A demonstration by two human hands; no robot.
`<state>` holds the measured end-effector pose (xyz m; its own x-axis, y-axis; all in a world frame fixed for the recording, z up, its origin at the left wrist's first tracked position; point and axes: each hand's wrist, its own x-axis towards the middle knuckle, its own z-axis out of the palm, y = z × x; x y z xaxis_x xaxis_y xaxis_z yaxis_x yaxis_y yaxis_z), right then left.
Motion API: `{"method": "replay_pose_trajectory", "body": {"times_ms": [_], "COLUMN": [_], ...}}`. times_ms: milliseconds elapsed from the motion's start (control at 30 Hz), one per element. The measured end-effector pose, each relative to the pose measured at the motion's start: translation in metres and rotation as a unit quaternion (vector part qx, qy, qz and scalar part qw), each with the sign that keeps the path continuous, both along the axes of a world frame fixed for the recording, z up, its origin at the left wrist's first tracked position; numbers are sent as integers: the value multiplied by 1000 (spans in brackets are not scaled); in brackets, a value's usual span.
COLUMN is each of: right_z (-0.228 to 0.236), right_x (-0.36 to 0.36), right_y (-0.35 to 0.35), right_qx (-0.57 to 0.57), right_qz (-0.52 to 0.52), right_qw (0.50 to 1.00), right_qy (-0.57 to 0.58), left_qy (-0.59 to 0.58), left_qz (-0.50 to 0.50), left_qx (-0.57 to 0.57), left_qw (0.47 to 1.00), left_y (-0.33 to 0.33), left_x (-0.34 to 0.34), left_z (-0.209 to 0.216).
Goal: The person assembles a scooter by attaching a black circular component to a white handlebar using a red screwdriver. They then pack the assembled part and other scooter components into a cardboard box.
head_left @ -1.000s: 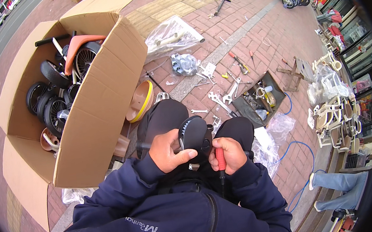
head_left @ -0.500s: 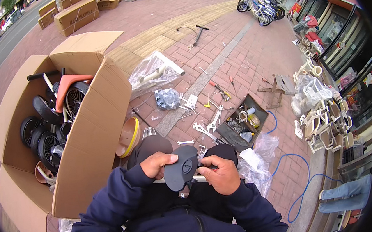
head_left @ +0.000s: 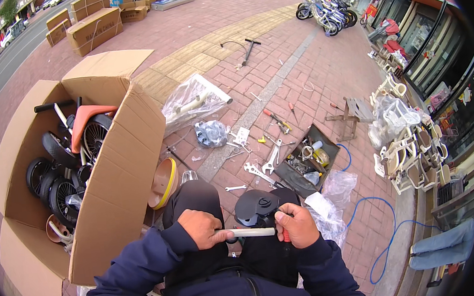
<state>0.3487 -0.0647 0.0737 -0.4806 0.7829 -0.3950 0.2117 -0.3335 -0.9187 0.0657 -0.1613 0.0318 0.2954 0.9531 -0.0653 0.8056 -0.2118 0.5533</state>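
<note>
My left hand (head_left: 200, 228) is closed round one end of a short whitish tube (head_left: 251, 232), held level above my lap. The tube's other end reaches my right hand (head_left: 296, 224), whose fingers are pinched together. A small red piece (head_left: 285, 236) shows under those fingers; its kind is hidden. Just beyond the tube, a dark grey rounded plastic part (head_left: 256, 206) with a raised oval centre lies over my right knee, close to my right fingers. Whether those fingers also grip the tube's end or the plastic part, I cannot tell.
On my left stands an open cardboard box (head_left: 116, 178) holding wheels and an orange fender. Ahead lie wrenches (head_left: 272, 156), screwdrivers, a toolbox (head_left: 308, 163) and a plastic-wrapped frame (head_left: 197, 101). White plastic parts (head_left: 410, 147) and a blue hose (head_left: 392, 218) are to the right.
My left hand has let go of the dark plastic part and now holds the whitish tube. The plastic part has moved right and away from me, onto my right knee.
</note>
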Motion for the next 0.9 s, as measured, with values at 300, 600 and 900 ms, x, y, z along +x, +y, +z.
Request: {"method": "replay_pose_trajectory", "body": {"times_ms": [300,600,900], "right_z": [-15,-19,-11], "right_x": [6,-15,-29], "right_y": [-4,-6,-19], "right_qx": [-39,-32,-31], "right_qz": [-65,-28,28], "right_qw": [995,998,998], "right_qy": [70,35,-43], "left_qy": [97,-234,-307], "left_qz": [-45,187,273], "left_qx": [-37,-91,-136], "left_qw": [994,950,901], "left_y": [13,4,5], "left_x": [18,14,14], "left_z": [-9,3,2]}}
